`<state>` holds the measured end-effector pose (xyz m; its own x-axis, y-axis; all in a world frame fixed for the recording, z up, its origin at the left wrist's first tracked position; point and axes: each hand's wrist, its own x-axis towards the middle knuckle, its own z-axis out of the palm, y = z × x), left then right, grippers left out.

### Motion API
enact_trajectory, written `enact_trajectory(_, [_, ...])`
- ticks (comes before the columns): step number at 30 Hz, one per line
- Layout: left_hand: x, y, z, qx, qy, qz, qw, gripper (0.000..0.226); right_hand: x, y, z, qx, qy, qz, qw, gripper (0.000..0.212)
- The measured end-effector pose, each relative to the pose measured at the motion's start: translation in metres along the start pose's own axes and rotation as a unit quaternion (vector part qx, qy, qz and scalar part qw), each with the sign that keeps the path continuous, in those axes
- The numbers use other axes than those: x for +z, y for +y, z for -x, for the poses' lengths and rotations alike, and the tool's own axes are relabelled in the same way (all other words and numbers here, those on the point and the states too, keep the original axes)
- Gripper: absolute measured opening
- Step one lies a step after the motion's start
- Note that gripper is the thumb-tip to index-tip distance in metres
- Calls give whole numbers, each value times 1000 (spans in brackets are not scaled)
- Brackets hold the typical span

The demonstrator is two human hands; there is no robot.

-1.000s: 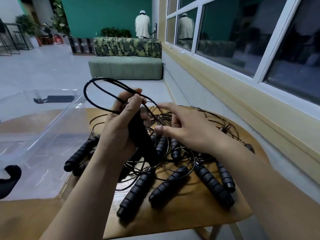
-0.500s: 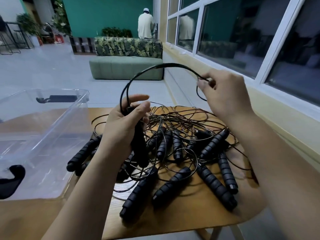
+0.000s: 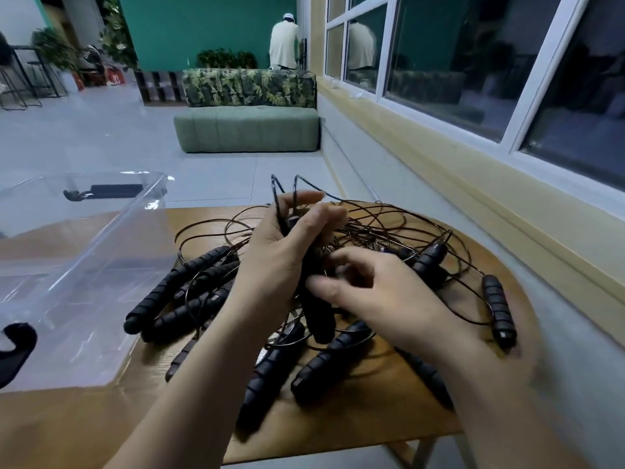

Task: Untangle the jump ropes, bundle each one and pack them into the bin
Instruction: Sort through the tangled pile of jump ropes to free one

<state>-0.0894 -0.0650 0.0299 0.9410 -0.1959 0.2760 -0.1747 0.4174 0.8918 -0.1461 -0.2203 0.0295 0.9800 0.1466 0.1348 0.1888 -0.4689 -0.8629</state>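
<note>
A tangle of black jump ropes (image 3: 382, 231) lies on the wooden table (image 3: 355, 414), thin cords looped over several ribbed black handles (image 3: 176, 286). My left hand (image 3: 280, 252) grips one upright black handle (image 3: 318, 316) together with short folded loops of its cord that stick up above my fingers. My right hand (image 3: 368, 296) hovers just right of that handle with fingers loosely curled toward it; motion blur hides whether they pinch the cord. The clear plastic bin (image 3: 111, 238) stands at the left on the table.
One handle (image 3: 499, 309) lies apart near the table's right edge. A wall with windows (image 3: 473, 79) runs along the right. A green bench (image 3: 247, 128) and a standing person (image 3: 284, 42) are far behind. A black clip (image 3: 15, 343) sits on the bin's near side.
My right hand has come down from the raised cord loop at upper right to the handle beside my left hand. The big loop has collapsed into short folds above my left hand.
</note>
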Motion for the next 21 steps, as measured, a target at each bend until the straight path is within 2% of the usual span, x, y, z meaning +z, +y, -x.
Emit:
enact_trajectory(3, [6,-4,4,-2,-28,-55,998,32,1,8,-3,-13,-31,-51,998,27])
enact_trajectory(5, [6,-4,5,-14,-39,-59,997,29,1,9,-4,-11,-34,-74,997,27])
enact_trajectory(9, [10,-2,10,-14,-90,-91,992,33,3,18,-8,-32,-18,-10,999,25])
enact_trajectory(13, [-2,1,7,-32,-138,-139,980,47,-5,23,-8,-49,0,15,999,28])
enact_trajectory(15, [-19,2,1,-32,-112,-164,980,56,-16,28,-8,-49,27,-20,998,25])
enact_trajectory(17, [-33,-2,-4,-36,-12,-221,975,59,-25,34,-8,-32,65,-75,995,20])
enact_trajectory(19, [-44,-12,-6,-49,67,-308,948,41,-28,39,-7,-24,99,-119,988,16])
enact_trajectory(21, [-50,-25,-4,-72,59,-386,918,22,-27,44,-6,-22,114,-141,983,10])
